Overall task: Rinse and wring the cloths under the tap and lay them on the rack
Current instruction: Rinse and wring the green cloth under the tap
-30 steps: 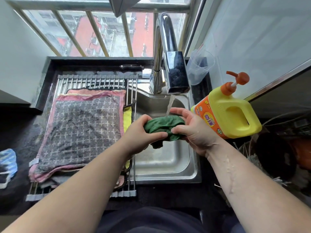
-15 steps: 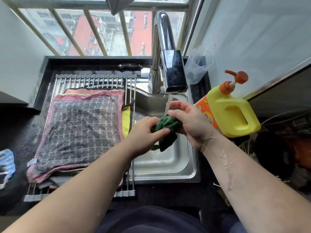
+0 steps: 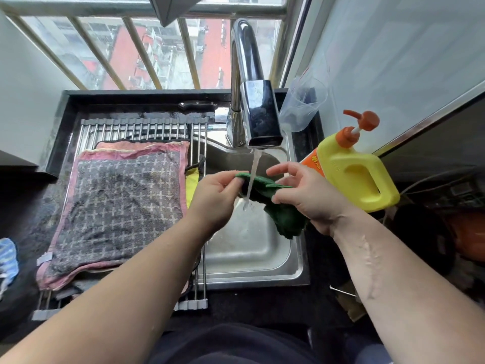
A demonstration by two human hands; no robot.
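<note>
Starting far left of the tap (image 3: 259, 111): blue cloth (image 3: 8, 258), cut off by the frame edge, shape unclear. Closer to the tap, a rack (image 3: 136, 127) of thin steel rods with grey end caps, near corner hidden by the left forearm. On it lies a grey cloth (image 3: 118, 206), nubby terry with a pale cross pattern, over a pink cloth (image 3: 141, 147) that shows only as a border. More layers lie underneath; count unreadable. A yellow cloth (image 3: 191, 185) shows as a narrow strip on the rack's tap side.

Left hand (image 3: 217, 195) pinches one end of the green cloth (image 3: 286, 219) between thumb and fingertips. The cloth is stretched right under the tap's boxy chrome spout, above the steel sink (image 3: 249, 258). A thin water stream (image 3: 253, 177) falls onto it. Right hand (image 3: 307, 195) grips the other end, thumb on the fabric, upper fingers lifted; a dark wet tail hangs below the palm.

Right of the tap: clear plastic cup (image 3: 301, 106), then a glossy yellow jug (image 3: 359, 177) with an orange pump, label half hidden behind the right hand. Clutter further right is too dark to make out.
</note>
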